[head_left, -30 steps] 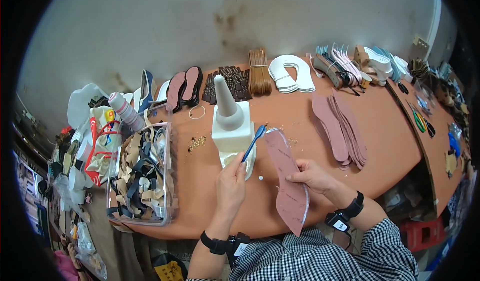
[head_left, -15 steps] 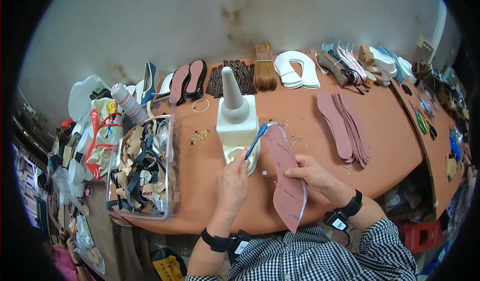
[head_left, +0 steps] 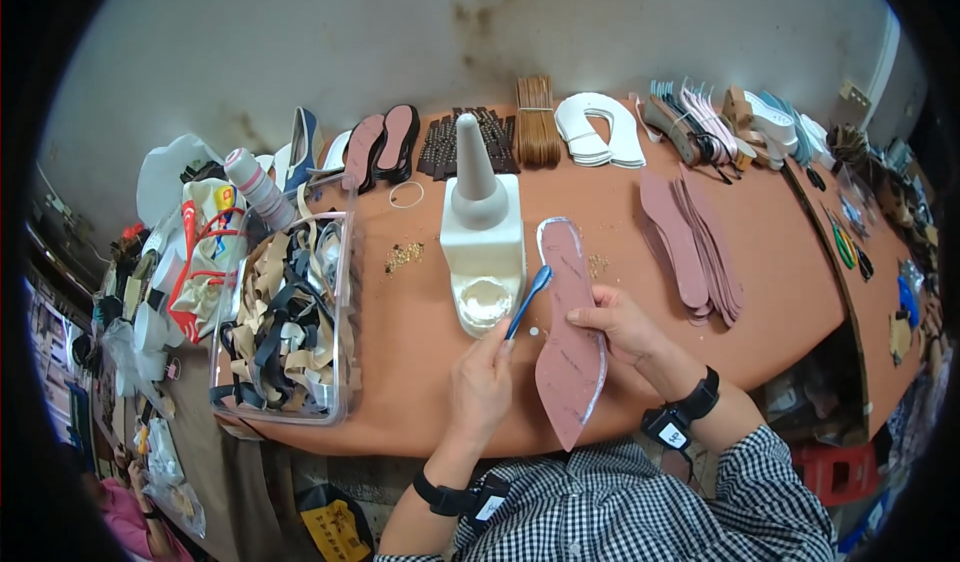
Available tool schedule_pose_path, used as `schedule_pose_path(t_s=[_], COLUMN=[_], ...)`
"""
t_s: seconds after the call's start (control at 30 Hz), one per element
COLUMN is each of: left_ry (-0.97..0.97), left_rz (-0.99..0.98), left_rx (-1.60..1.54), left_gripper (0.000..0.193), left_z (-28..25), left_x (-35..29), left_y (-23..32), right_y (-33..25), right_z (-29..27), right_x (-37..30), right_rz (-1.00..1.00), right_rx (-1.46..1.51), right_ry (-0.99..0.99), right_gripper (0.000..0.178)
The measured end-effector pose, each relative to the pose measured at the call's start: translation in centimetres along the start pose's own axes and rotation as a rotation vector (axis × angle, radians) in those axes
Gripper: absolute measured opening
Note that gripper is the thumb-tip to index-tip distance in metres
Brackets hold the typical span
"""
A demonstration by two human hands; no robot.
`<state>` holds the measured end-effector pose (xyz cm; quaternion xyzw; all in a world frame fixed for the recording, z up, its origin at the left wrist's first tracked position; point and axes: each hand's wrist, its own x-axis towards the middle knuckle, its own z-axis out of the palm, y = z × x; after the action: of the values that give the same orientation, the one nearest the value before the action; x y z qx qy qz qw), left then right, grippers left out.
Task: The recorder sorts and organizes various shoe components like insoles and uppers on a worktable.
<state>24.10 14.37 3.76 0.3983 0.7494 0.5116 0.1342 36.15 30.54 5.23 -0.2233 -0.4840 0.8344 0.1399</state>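
My left hand [head_left: 482,387] is closed around the handle of a blue toothbrush-like brush [head_left: 527,300], whose head meets the left edge of a pinkish-brown insole [head_left: 570,362]. Gripped between thumb and fingers of my right hand [head_left: 622,324], the insole stands with its narrow rounded end away from me and its pointed end near me. A shiny whitish film lines its far end and lower right edge. Just left of the brush is a white glue pot [head_left: 483,227] with a tall grey cone; its open front cup [head_left: 486,302] holds pale, glossy liquid.
A stack of similar insoles [head_left: 690,247] lies to the right. At left stands a clear bin [head_left: 345,362] of strap scraps. Along the wall are shoe soles [head_left: 380,147], brown strip bundles [head_left: 535,122] and white U-shaped pieces [head_left: 602,132]. Pliers [head_left: 845,247] lie far right.
The brush has moved from the insole's far end down along its left edge. The insole has turned more upright, and whitish film now shows on its upper left edge.
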Motion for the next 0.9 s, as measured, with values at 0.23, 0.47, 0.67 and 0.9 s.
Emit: schedule_pose_path(t_s=[0.23, 0.47, 0.67, 0.9], left_ry=[0.003, -0.092, -0.078, -0.109], left_rz=[0.064, -0.034, 0.087, 0.031], left_rx=[0.055, 0.146, 0.165, 0.162], left_gripper=[0.026, 0.025, 0.024, 0.024], left_z=[-0.9, -2.4, -3.2, -4.1], left_x=[-1.8, -3.2, -3.7, -4.0], left_y=[-0.4, 0.2, -0.1, 0.6], right_y=[0.1, 0.7, 0.3, -0.2], right_z=[0.3, -0.4, -0.3, -1.4], right_x=[0.6, 1.8, 1.7, 2.0], right_rz=[0.020, 0.012, 0.018, -0.071], right_rx=[0.010, 0.048, 0.067, 0.094], right_ry=[0.010, 0.019, 0.051, 0.119], right_gripper=[0.019, 0.017, 0.017, 0.016])
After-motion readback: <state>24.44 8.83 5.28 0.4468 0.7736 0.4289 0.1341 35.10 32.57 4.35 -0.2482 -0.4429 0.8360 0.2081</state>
